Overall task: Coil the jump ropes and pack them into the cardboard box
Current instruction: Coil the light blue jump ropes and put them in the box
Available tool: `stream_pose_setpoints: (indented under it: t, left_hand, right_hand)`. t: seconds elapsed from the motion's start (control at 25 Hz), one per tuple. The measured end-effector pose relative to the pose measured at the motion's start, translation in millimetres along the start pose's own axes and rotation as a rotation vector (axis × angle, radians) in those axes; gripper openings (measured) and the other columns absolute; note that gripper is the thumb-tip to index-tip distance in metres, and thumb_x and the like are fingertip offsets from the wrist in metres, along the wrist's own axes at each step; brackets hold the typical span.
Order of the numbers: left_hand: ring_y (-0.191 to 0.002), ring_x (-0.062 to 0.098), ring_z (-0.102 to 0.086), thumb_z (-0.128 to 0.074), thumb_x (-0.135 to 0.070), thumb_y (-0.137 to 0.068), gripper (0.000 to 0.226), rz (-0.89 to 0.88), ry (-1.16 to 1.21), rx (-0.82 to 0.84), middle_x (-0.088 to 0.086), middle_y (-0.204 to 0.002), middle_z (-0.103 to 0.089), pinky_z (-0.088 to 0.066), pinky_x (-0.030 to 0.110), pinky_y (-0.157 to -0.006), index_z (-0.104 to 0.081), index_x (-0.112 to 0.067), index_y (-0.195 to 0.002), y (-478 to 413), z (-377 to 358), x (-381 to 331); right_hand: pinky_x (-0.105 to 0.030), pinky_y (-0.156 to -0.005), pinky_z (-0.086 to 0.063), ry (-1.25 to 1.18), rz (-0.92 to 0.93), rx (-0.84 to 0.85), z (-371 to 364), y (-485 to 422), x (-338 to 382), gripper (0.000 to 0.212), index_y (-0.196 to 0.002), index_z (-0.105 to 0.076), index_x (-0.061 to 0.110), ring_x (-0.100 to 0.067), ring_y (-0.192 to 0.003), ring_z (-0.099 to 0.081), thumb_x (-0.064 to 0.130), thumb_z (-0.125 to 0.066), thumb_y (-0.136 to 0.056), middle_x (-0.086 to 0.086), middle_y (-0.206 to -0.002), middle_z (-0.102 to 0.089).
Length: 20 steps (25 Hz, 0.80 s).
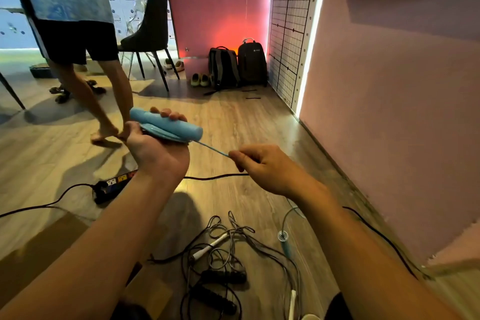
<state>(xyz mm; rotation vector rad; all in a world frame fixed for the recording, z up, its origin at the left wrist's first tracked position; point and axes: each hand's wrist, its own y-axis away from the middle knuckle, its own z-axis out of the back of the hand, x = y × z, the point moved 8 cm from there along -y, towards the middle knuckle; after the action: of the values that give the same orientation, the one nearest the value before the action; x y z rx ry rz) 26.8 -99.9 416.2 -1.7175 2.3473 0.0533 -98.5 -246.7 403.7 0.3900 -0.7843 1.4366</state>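
Two hands work one blue jump rope above the floor [259,122]. The left hand [155,153] is clamped round the blue handle [168,125], with the wound loops [161,134] pinned against it, likely so the coil can't spring open. The right hand [262,166] pinches the blue cord [213,149] just right of the handle and pulls it taut, probably so the next wrap lies tight. A teal handle [285,243] on the near floor looks like this rope's other end, so coiling seems unfinished. A tangle of ropes [233,239] with black handles [223,277] and a white handle [207,247] lies near, uncoiled. Brown cardboard [46,247] at near left is probably the box, but its inside isn't visible. A power strip [111,186] sits left of the pile.
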Motion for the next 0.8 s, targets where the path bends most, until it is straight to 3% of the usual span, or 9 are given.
stream_pose_setpoints:
  t: [0.12,0.2,0.32,0.4,0.48,0.56,0.68,0.8]
  left_hand:
    - [-0.069,0.019,-0.059,-0.042,-0.048,-0.101,0.041,-0.142,-0.089,-0.243,0.006,-0.082,-0.057,-0.058,0.032,-0.071,-0.054,-0.009,-0.109,-18,33,-20]
    - [-0.075,0.017,-0.060,-0.046,-0.055,-0.098,0.051,-0.198,-0.234,-0.306,0.005,-0.089,-0.056,-0.058,0.031,-0.070,-0.054,-0.010,-0.120,-25,48,-28]
    - [-0.071,0.012,-0.060,-0.037,-0.057,-0.100,0.043,-0.230,-0.770,-0.176,-0.001,-0.080,-0.055,-0.056,0.028,-0.068,-0.053,-0.018,-0.106,-26,44,-27]
    - [-0.065,0.011,-0.058,-0.033,-0.053,-0.101,0.041,-0.224,-1.202,0.104,0.002,-0.077,-0.055,-0.053,0.029,-0.066,-0.053,-0.017,-0.100,-19,29,-8]
    - [-0.063,0.013,-0.055,-0.035,-0.057,-0.098,0.046,-0.053,-1.481,0.431,0.007,-0.076,-0.054,-0.049,0.031,-0.062,-0.055,-0.016,-0.097,-6,25,25]
    - [-0.062,0.015,-0.055,-0.033,-0.065,-0.095,0.059,0.277,-1.600,0.624,0.009,-0.077,-0.056,-0.049,0.031,-0.060,-0.057,-0.012,-0.098,13,33,56]
    - [-0.059,0.014,-0.055,-0.027,-0.070,-0.089,0.070,0.622,-1.609,0.718,0.006,-0.073,-0.058,-0.050,0.029,-0.057,-0.059,-0.008,-0.095,41,35,77]
    - [-0.053,0.014,-0.051,-0.031,-0.067,-0.088,0.063,0.724,-1.511,0.748,0.002,-0.064,-0.055,-0.047,0.027,-0.052,-0.056,-0.009,-0.087,56,17,81]
  right_hand:
    - [-0.021,-0.058,-0.038,0.039,0.005,0.062,-4,3,4,0.037,-0.086,-0.068,0.016,-0.003,-0.058,-0.047,0.042,-0.046,-0.103,0.002,-0.071,-0.060]
    - [-0.020,-0.058,-0.037,0.073,0.026,0.099,-7,4,7,0.033,-0.091,-0.070,0.017,-0.002,-0.058,-0.047,0.039,-0.049,-0.102,0.005,-0.071,-0.060]
    - [-0.026,-0.061,-0.043,0.038,0.074,0.114,-6,6,15,0.023,-0.091,-0.070,0.023,-0.004,-0.062,-0.051,0.038,-0.054,-0.100,0.007,-0.072,-0.060]
    - [-0.026,-0.062,-0.046,-0.006,0.081,0.079,1,8,17,0.018,-0.088,-0.068,0.027,-0.004,-0.063,-0.054,0.034,-0.056,-0.099,0.009,-0.070,-0.060]
    - [-0.018,-0.060,-0.044,-0.018,0.091,-0.002,12,10,18,0.015,-0.088,-0.068,0.026,-0.001,-0.063,-0.057,0.030,-0.058,-0.099,0.014,-0.067,-0.061]
    - [-0.017,-0.057,-0.044,0.004,0.120,-0.135,24,12,17,0.012,-0.090,-0.070,0.026,-0.002,-0.063,-0.058,0.028,-0.061,-0.097,0.016,-0.066,-0.063]
    - [-0.036,-0.060,-0.056,0.009,0.124,-0.245,32,11,10,0.015,-0.095,-0.072,0.025,-0.011,-0.065,-0.061,0.036,-0.062,-0.093,0.009,-0.073,-0.066]
    - [-0.039,-0.055,-0.052,-0.002,0.122,-0.343,42,11,5,0.039,-0.086,-0.071,0.021,-0.016,-0.058,-0.057,0.058,-0.061,-0.083,0.002,-0.067,-0.063]
